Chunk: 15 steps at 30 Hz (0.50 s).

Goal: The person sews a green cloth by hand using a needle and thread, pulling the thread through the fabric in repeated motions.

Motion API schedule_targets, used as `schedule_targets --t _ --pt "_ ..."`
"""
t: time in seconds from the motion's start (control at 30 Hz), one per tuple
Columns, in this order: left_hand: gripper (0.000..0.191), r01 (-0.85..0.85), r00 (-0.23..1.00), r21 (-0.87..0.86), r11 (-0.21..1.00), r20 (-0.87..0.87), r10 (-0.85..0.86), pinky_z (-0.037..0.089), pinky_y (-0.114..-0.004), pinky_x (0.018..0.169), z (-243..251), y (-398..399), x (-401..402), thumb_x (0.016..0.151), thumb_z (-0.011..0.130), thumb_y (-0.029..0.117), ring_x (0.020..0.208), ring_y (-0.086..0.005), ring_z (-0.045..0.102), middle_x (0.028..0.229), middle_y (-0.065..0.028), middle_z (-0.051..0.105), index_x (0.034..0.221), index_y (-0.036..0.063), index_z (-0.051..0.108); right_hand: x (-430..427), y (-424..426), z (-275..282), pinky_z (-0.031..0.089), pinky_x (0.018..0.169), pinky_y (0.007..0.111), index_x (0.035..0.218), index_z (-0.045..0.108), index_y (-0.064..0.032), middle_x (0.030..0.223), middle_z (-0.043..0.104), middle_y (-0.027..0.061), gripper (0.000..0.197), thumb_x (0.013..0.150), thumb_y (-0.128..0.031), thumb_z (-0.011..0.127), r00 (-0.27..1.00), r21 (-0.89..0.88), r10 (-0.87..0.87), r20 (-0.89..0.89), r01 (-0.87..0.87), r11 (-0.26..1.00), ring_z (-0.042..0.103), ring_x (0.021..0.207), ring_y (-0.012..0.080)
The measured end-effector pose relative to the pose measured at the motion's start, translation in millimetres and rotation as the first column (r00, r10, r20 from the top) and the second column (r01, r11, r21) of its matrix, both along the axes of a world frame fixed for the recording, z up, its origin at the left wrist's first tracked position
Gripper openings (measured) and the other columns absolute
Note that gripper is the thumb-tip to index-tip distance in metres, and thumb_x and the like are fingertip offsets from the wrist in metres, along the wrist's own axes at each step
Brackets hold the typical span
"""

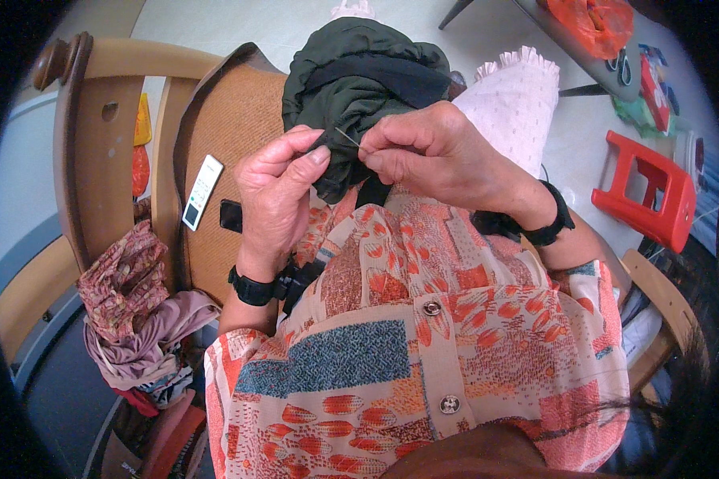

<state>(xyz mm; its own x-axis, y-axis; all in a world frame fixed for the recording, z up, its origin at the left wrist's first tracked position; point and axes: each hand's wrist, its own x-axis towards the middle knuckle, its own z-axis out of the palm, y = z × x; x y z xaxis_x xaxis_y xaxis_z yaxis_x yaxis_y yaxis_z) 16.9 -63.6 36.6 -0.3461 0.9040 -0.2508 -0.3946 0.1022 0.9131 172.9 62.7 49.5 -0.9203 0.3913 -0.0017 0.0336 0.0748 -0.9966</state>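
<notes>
Between the thumb and forefinger of my right hand (425, 146) is a thin sewing needle (349, 138), its free end pointing up and to the left. My left hand (284, 173) pinches a dark edge of the green fabric garment (359, 78), just left of the needle. The garment lies bunched over my lap, with a darker band across it. No gap can be made out clearly between the needle's end and the cloth behind it. Any thread is too fine to see.
A white remote control (202, 191) and a small black object (231, 215) lie on the woven seat mat (245, 90) to my left. Folded clothes (126, 287) hang by the wooden armrest. At right are a red plastic stool (647, 191) and scissors (619, 67) on a grey surface.
</notes>
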Motion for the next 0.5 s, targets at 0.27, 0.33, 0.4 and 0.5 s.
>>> schedule_targets --t 0.27,0.33,0.4,0.5 --pt "0.021 -0.028 0.999 -0.011 1.000 0.021 0.028 0.043 -0.021 0.075 -0.2 -0.3 0.4 0.077 0.057 -0.005 0.082 -0.0105 0.054 0.094 -0.0083 0.058 0.098 -0.0066 0.059 1.6 -0.9 -1.5 0.037 0.045 0.019 0.080 0.058 0.0014 0.058 0.051 -0.0009 0.008 0.082 -0.006 0.056 0.998 0.014 -0.058 -0.008 0.058 0.998 0.046 0.051 0.0032" --pt "0.021 -0.037 0.996 0.000 0.999 0.076 0.037 0.043 -0.022 0.077 1.9 0.9 0.9 0.078 0.056 -0.005 0.083 -0.0116 0.055 0.095 -0.0088 0.058 0.099 -0.0071 0.059 1.7 0.1 -0.1 0.037 0.044 0.019 0.078 0.057 0.0010 0.057 0.051 -0.0006 0.009 0.082 -0.007 0.056 0.999 0.024 -0.051 0.016 0.051 0.998 0.046 0.050 0.0032" --pt "0.021 -0.022 0.995 -0.010 1.000 0.099 0.023 0.043 -0.022 0.078 2.8 1.7 -0.3 0.078 0.056 -0.004 0.083 -0.0121 0.055 0.096 -0.0091 0.058 0.099 -0.0074 0.059 1.9 0.1 -1.9 0.036 0.043 0.019 0.077 0.057 0.0008 0.057 0.050 -0.0004 0.009 0.082 -0.007 0.056 0.997 0.083 -0.075 -0.005 0.075 0.994 0.046 0.049 0.0033" --pt "0.021 -0.024 0.991 -0.019 1.000 0.133 0.026 0.042 -0.023 0.080 1.6 0.8 -1.0 0.078 0.055 -0.004 0.085 -0.0127 0.055 0.096 -0.0097 0.058 0.099 -0.0081 0.058 2.0 -0.3 -1.0 0.036 0.042 0.019 0.076 0.056 0.0006 0.056 0.050 -0.0001 0.010 0.082 -0.007 0.056 0.996 0.099 -0.087 -0.018 0.088 0.991 0.045 0.048 0.0035"
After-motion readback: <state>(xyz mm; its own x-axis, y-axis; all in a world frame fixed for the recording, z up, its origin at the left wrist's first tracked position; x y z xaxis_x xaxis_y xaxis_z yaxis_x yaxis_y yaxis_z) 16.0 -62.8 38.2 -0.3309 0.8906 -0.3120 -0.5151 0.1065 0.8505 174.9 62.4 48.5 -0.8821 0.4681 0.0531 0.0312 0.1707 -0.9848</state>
